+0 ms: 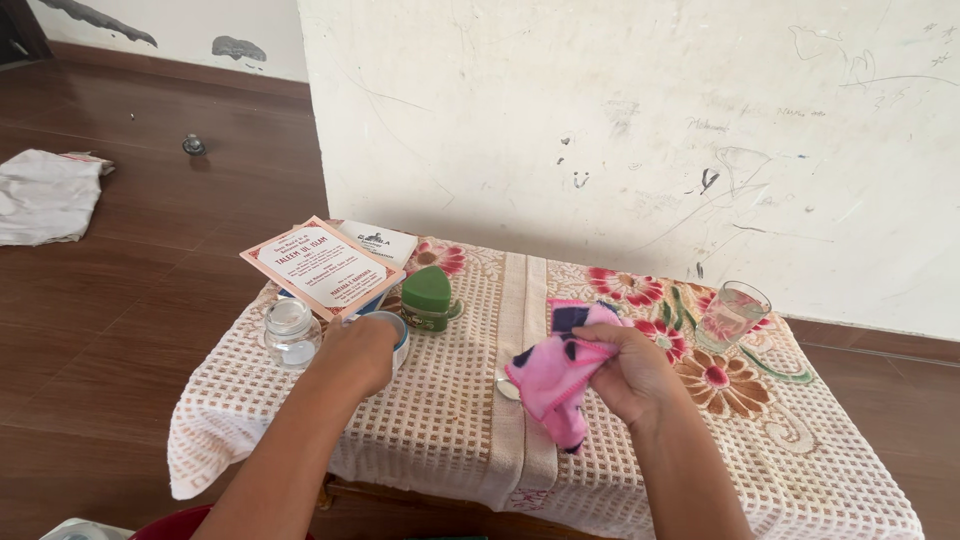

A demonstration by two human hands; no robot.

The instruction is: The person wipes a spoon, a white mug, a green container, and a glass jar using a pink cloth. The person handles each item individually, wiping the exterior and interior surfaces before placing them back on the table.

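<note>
1. The left hand (360, 352) closed over a white-and-blue jar (398, 335) on the table (440, 420) (beside a glass jar (292, 333)).
2. The right hand (630, 372) pinched a pink cloth (555, 372), bunched above a spoon (507, 386), probably.
3. Wiping seemed in hand; the next move called for steadying the jar
</note>
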